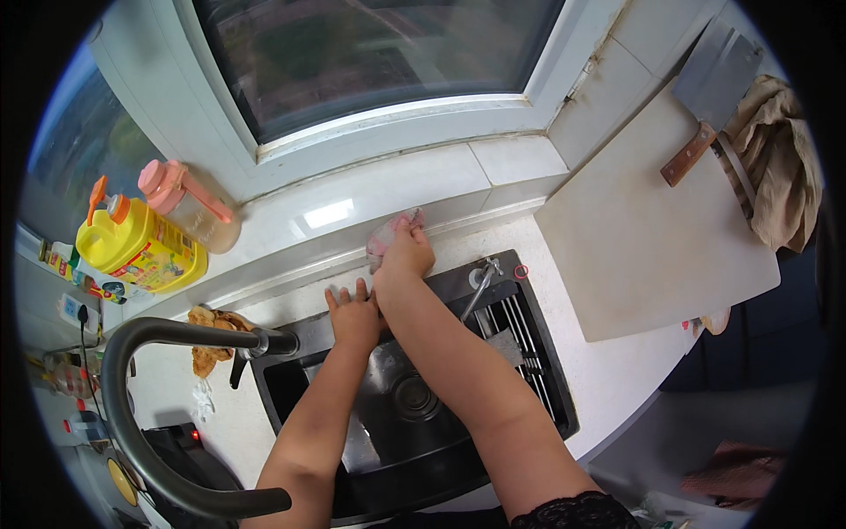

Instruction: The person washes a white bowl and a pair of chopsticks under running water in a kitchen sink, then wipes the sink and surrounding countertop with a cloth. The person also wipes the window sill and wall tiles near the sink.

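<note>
My right hand (408, 250) grips a pink and white cloth (395, 231) and presses it against the tiled upstand below the windowsill, behind the sink. Beside it, my left hand (355, 316) rests palm down at the back rim of the dark sink (390, 410), fingers apart, holding nothing that I can see. A dark gooseneck faucet (122, 397) arches at the left. The small chrome tap (482, 284) stands right of my right forearm, near a metal rack (529, 357) in the sink.
A yellow pump jug (142, 244) and a pink-lidded bottle (192, 208) stand on the sill at left. A brown cloth (210, 337) lies behind the faucet. At right are a large white cutting board (648, 231), a wooden-handled cleaver (710, 86) and a beige cloth (780, 159).
</note>
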`<action>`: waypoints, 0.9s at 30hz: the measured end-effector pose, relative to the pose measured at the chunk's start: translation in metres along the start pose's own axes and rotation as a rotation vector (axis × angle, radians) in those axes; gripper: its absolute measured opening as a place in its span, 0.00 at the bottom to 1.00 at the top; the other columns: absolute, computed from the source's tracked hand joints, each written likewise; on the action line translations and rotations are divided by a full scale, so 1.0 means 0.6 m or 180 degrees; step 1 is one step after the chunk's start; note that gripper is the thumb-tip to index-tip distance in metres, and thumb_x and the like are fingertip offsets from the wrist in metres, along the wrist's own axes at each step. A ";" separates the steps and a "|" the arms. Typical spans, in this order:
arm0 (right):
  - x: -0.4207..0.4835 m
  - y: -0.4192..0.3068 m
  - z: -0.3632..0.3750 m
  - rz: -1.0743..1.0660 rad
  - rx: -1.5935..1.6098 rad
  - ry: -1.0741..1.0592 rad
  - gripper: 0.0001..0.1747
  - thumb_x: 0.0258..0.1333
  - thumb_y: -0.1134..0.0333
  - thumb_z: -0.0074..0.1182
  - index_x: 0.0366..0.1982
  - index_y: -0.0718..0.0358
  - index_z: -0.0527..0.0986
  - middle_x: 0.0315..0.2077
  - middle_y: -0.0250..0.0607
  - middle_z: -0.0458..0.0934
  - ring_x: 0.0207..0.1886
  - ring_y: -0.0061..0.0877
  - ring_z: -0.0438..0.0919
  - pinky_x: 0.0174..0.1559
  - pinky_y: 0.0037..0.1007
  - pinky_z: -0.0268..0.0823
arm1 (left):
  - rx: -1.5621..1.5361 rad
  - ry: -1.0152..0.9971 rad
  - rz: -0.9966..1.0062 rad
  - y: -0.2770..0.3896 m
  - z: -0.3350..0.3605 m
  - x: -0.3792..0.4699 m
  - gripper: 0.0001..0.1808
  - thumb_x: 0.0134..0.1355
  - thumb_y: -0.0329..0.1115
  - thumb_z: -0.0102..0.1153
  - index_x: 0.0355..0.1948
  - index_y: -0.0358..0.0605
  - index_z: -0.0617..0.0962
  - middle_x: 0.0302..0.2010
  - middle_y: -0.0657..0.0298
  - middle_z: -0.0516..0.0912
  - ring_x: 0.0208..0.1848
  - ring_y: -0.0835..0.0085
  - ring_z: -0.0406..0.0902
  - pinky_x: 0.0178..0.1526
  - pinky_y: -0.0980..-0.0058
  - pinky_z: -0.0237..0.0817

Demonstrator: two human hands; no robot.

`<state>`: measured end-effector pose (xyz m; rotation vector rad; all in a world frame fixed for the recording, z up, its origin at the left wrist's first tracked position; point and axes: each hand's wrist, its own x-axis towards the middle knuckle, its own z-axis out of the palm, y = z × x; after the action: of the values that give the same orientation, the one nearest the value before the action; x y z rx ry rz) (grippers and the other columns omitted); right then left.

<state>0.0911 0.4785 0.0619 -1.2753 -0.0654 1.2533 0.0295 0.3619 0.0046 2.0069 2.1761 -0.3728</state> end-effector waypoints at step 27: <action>0.028 -0.022 -0.001 0.0045 0.1031 0.0302 0.08 0.57 0.72 0.56 0.38 0.68 0.73 0.33 0.41 0.78 0.23 0.31 0.77 0.15 0.36 0.71 | 0.0110 0.0192 0.0213 -0.006 -0.001 -0.010 0.33 0.59 0.56 0.57 0.64 0.58 0.71 0.68 0.62 0.67 0.65 0.54 0.67 0.68 0.37 0.40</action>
<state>0.1069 0.4927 0.0615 -1.0522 0.2077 1.1595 0.0267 0.3563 0.0068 2.1301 2.1448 -0.3476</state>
